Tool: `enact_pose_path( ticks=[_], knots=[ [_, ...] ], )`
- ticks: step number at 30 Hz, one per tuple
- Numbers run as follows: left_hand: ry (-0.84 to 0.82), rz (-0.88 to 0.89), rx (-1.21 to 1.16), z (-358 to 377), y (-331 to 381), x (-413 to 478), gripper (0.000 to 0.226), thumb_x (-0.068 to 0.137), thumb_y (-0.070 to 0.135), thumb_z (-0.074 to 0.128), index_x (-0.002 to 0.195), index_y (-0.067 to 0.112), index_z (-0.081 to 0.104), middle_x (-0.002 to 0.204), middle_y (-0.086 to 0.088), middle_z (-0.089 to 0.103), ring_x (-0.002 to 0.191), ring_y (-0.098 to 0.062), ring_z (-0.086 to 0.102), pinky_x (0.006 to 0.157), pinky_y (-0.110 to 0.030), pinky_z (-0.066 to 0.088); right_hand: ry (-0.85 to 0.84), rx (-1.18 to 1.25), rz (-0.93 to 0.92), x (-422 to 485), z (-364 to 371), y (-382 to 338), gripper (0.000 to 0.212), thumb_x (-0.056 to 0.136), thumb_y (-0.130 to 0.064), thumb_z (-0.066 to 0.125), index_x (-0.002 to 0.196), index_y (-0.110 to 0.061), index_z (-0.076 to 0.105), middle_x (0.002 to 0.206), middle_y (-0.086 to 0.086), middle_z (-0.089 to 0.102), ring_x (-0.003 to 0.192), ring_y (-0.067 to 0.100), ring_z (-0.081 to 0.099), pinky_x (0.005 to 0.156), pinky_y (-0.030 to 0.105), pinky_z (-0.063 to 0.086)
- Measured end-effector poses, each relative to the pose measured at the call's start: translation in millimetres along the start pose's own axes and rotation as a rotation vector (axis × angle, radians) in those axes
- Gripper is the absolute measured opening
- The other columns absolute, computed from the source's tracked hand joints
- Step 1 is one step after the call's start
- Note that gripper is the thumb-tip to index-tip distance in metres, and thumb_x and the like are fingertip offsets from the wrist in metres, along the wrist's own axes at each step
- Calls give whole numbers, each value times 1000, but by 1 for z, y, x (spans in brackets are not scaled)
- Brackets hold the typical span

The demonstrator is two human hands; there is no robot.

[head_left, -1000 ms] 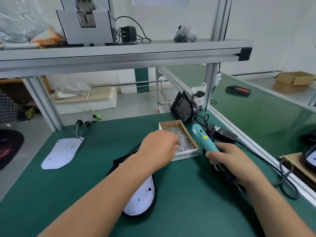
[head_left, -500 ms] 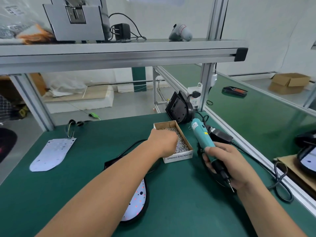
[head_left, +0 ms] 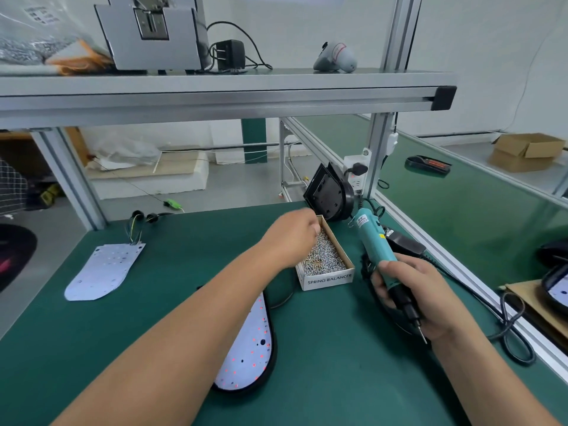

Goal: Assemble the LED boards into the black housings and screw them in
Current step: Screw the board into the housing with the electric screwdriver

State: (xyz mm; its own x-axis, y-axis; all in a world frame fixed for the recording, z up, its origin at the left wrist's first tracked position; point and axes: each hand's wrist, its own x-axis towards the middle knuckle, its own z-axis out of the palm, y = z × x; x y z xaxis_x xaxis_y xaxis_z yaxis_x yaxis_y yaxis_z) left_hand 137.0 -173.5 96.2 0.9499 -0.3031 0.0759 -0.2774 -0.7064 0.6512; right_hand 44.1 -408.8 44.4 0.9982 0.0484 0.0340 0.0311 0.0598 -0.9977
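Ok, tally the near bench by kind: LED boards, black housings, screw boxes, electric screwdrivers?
LED boards: 2, one loose, one seated
Black housings: 2 sure, one holding that board, one propped behind; shape under right hand unclear
Screw box: 1
Electric screwdriver: 1
Total: 6

A single wide-angle head-worn camera looks forward and down, close over the green bench [head_left: 338, 379].

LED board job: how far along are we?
Done: one LED board sits in its black housing near the person. In hand: the left hand is at the screws in the box, though no pinch is visible; the right hand grips the teal screwdriver. Left, likely: screwing it down, plus the loose LED board on the mat and the spare housing behind the box.
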Motion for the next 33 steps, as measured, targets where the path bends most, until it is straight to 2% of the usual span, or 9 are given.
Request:
enact_pose_path(
  ticks=[2, 5, 8, 13, 15, 18, 20, 26, 33],
  knots=[
    [20, -156, -553, -16, 8, -14, 18, 109, 11, 46, 99, 6, 60, 87, -9, 67, 61, -15, 56, 49, -26, 49, 20, 53, 2, 0, 0, 1, 22, 84, -26, 68, 85, -5, 64, 77, 17, 59, 58, 24, 50, 46, 27, 44],
    [-30, -322, -1243, -41, 2, -50, 18, 107, 8, 48, 91, 10, 57, 76, -6, 59, 52, -8, 44, 38, -16, 33, 63, 136, 9, 0, 1, 3, 18, 84, -26, 67, 85, -9, 66, 83, 17, 61, 63, 24, 52, 47, 29, 45],
    [-88, -413, -1526, -57, -22, -94, 12, 96, 7, 50, 85, 12, 53, 75, -6, 57, 50, -9, 39, 34, -15, 26, 60, 220, 10, -1, 8, 6, 19, 82, -22, 64, 94, -7, 61, 83, 15, 61, 62, 23, 55, 48, 29, 47],
    [-112, -508, -1556, -59, -55, -149, 7, 84, 12, 51, 78, 13, 51, 73, -4, 49, 50, -8, 30, 32, -15, 18, 32, 399, 51, -1, 44, 4, 31, 80, -17, 68, 109, -6, 59, 80, 11, 58, 64, 23, 59, 51, 32, 52],
    [-114, -514, -1519, -57, -64, -162, 7, 83, 14, 54, 76, 14, 53, 73, -3, 48, 51, -8, 27, 33, -15, 16, 60, 433, 62, -2, 64, -1, 23, 91, -27, 70, 102, -8, 62, 77, 8, 60, 64, 21, 61, 52, 30, 55],
    [-89, -472, -1460, -59, -72, -172, 8, 85, 16, 61, 78, 13, 58, 75, -4, 52, 51, -6, 27, 34, -14, 16, 99, 519, 57, 1, 98, -14, 34, 97, -45, 65, 92, -11, 66, 72, 2, 59, 59, 17, 58, 49, 27, 53],
    [-67, -429, -1465, -60, -76, -176, 7, 87, 16, 63, 82, 11, 61, 79, -6, 56, 51, -6, 31, 34, -13, 20, 85, 587, 2, 3, 123, -26, 35, 97, -47, 66, 89, -13, 68, 71, 1, 58, 59, 15, 57, 51, 25, 53],
    [-102, -355, -1457, -58, -86, -182, 2, 88, 9, 70, 86, 10, 69, 88, -9, 62, 56, -7, 39, 36, -15, 30, -23, 820, -205, 17, 178, -59, 8, 98, -20, 66, 103, -15, 65, 77, 0, 59, 71, 17, 63, 66, 29, 55],
    [-148, -331, -1413, -49, -84, -184, 8, 101, 3, 60, 96, 7, 65, 88, -11, 63, 59, -8, 41, 40, -16, 32, 8, 915, -197, 19, 186, -41, 7, 101, -17, 59, 101, -13, 65, 72, -4, 48, 62, 11, 51, 58, 24, 48]
  ],
)
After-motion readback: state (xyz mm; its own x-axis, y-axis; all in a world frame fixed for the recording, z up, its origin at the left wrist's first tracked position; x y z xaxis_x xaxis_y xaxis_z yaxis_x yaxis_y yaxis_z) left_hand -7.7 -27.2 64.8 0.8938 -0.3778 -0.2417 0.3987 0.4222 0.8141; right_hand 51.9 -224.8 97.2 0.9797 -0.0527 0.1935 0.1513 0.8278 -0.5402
